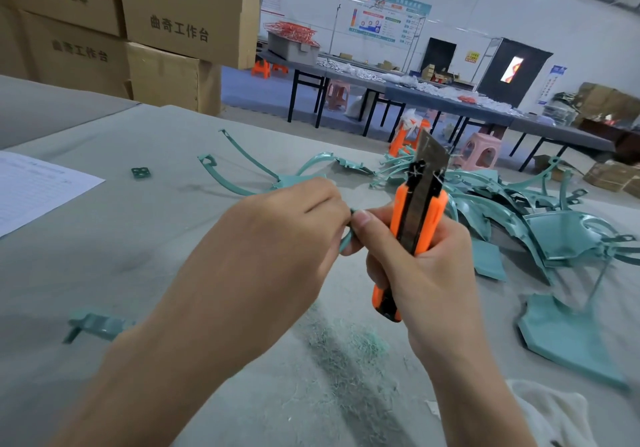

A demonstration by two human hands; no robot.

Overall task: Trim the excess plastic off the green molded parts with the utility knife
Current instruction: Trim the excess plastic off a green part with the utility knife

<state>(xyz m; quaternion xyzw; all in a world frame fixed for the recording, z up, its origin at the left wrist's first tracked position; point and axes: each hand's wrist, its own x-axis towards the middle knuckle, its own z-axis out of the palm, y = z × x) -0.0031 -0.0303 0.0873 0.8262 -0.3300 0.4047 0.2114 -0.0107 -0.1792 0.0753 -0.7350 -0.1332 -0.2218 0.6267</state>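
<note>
- Plainly, we are partway through: a patch of fine green plastic shavings (346, 342) lies on the grey cloth-covered table (138, 256) in the lower centre of the frame, which we read as trimming already done.
- A big heap of green curved molded plastic parts (554, 224) fills the right of the frame. We cannot tell which of them are trimmed, so much work may remain.
- One long-armed green part (242, 176) lies apart at upper centre, and a small green bracket-like piece (97, 325) sits at lower left.
- Our left hand (294, 224) pinches a thin curved green strip (346, 240) at mid-frame. Most of it is hidden by fingers, so its direction is unclear.
- Our right hand (415, 266) wraps round the orange-handled utility knife (420, 218), its thumb resting against the strip.
- The knife's long axis runs nearly upright in the frame. Its butt is low at centre, and its extended blade points up and slightly right, off the strip.
</note>
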